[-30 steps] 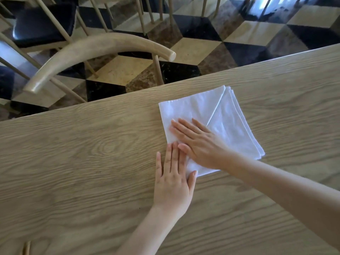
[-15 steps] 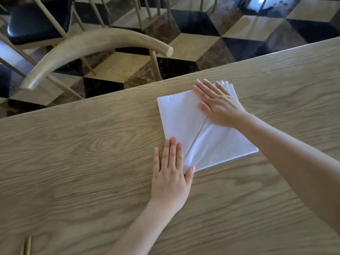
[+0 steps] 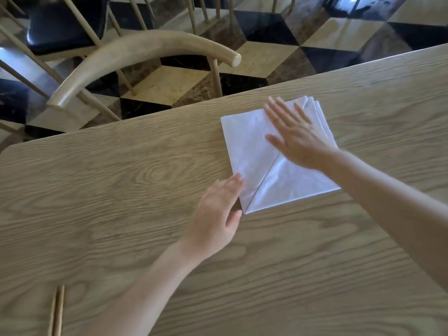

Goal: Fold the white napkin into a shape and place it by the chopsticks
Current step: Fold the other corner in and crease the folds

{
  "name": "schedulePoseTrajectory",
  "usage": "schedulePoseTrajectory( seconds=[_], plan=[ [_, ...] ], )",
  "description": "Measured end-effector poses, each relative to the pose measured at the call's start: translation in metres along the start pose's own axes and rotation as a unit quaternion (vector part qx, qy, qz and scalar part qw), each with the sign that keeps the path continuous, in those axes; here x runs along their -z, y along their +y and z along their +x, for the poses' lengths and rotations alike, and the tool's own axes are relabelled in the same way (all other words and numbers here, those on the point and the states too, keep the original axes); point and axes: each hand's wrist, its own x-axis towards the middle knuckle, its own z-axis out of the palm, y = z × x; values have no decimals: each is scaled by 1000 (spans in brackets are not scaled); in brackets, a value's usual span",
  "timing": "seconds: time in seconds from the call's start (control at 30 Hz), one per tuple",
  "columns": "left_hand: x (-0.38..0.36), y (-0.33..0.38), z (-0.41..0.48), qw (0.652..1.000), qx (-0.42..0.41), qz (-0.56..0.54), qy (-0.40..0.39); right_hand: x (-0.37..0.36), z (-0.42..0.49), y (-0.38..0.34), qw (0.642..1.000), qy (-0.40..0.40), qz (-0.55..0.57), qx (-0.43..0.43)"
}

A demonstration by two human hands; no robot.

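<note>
My right hand (image 3: 297, 139) lies flat, fingers spread, on the folded white napkin (image 3: 249, 146) on the table (image 3: 121, 190). My left hand (image 3: 218, 214), open, touches its near corner; the chopsticks (image 3: 56, 310) lie well apart.

This looks like a dining room, in a home or perhaps a restaurant; which of the two cannot be told. A long table (image 3: 121, 214) of pale oak-grained wood fills most of the view. Past its far edge stands a wooden armchair (image 3: 145, 49) with a curved back rail, thin spindles and a black padded seat (image 3: 65, 23), and the legs of more chairs like it show farther off. The floor (image 3: 339, 37) is polished stone laid in a cube pattern of black, cream and brown tiles. A pair of wooden chopsticks (image 3: 56, 311) lies at the near left edge, and a folded white cloth napkin (image 3: 247, 146) lies on the table, as for a place setting.
</note>
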Motion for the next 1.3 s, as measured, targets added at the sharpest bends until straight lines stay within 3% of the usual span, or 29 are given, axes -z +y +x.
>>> schedulePoseTrajectory(
  seconds=[0.1,0.23,0.33,0.6,0.8,0.93,1.13,1.3],
  plan=[
    [11,-7,3,997,-57,39,29,-7,-59,-55,998,-7,4,58],
    [7,-6,4,979,-187,78,11,-33,-123,-88,1000,-25,-8,13],
    [4,-6,5,969,-225,100,26,-46,-144,-100,999,-17,-30,10],
    [6,-13,22,921,-350,165,46,-49,-126,-103,986,160,-32,25],
    [9,-10,24,948,-300,101,37,-51,-111,-101,980,191,-53,28],
    [13,-18,23,956,-284,80,7,-42,-108,-96,985,162,50,-9],
    [16,-9,29,974,-210,45,64,-37,-112,-98,989,127,79,-13],
    [18,-3,29,975,-213,31,64,-38,-109,-101,977,201,71,-23]
  ],
)
